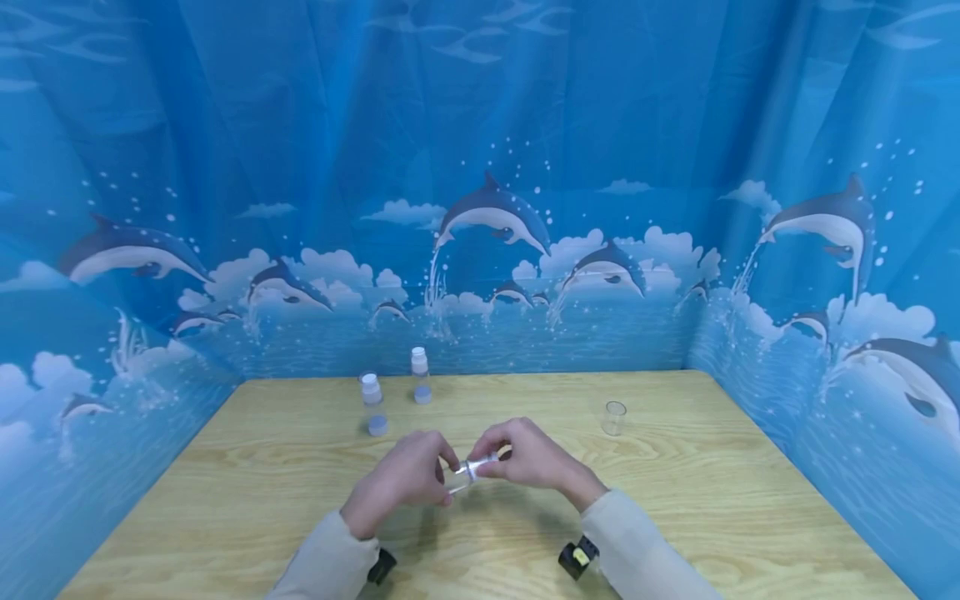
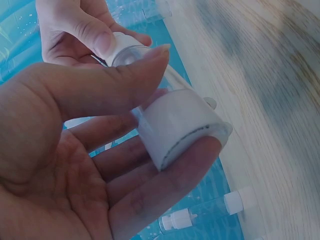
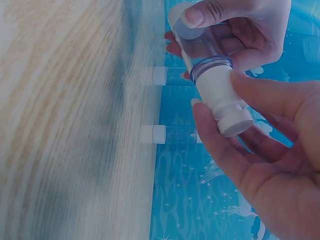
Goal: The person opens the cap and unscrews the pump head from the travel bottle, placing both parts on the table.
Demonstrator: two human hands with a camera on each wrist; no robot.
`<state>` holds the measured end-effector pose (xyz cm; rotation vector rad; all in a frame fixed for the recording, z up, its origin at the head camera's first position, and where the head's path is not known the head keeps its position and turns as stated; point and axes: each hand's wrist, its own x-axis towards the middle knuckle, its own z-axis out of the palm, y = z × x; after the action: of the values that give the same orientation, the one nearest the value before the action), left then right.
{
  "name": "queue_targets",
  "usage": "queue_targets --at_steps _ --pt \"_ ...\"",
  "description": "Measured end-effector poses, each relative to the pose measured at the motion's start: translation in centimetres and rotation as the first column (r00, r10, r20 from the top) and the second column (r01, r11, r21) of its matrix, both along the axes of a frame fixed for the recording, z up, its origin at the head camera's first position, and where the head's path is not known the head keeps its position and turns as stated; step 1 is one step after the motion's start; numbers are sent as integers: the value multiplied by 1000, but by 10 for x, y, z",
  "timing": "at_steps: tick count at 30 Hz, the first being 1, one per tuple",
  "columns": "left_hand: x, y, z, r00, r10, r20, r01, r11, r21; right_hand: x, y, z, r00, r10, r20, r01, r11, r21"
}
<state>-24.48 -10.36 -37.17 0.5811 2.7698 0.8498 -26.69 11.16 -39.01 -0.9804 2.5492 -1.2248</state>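
Above the middle of the table, both hands hold one small clear pump bottle (image 3: pixel 209 46), tilted. My left hand (image 1: pixel 408 471) grips its lower end; in the left wrist view the thumb lies along the side, with fingers under the white base (image 2: pixel 180 122). Thumb and fingers of my right hand (image 1: pixel 534 457) pinch the white pump top (image 3: pixel 216 87) at the other end. A clear rim shows where the white top meets the body. Part of the bottle is hidden behind the fingers in the head view.
Two similar bottles stand toward the back left, a nearer one (image 1: pixel 373 405) and a farther one (image 1: pixel 421 375). A clear cap (image 1: pixel 614 419) sits at the right of the wooden table (image 1: pixel 712 483). A blue dolphin curtain (image 1: pixel 480 108) encloses the table's back and sides.
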Motion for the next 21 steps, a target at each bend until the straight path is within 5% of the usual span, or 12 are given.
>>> queue_targets --at_steps 21 --pt "-1 -1 5 1000 0 19 0 1000 -6 0 3 5 1000 8 27 -7 999 -31"
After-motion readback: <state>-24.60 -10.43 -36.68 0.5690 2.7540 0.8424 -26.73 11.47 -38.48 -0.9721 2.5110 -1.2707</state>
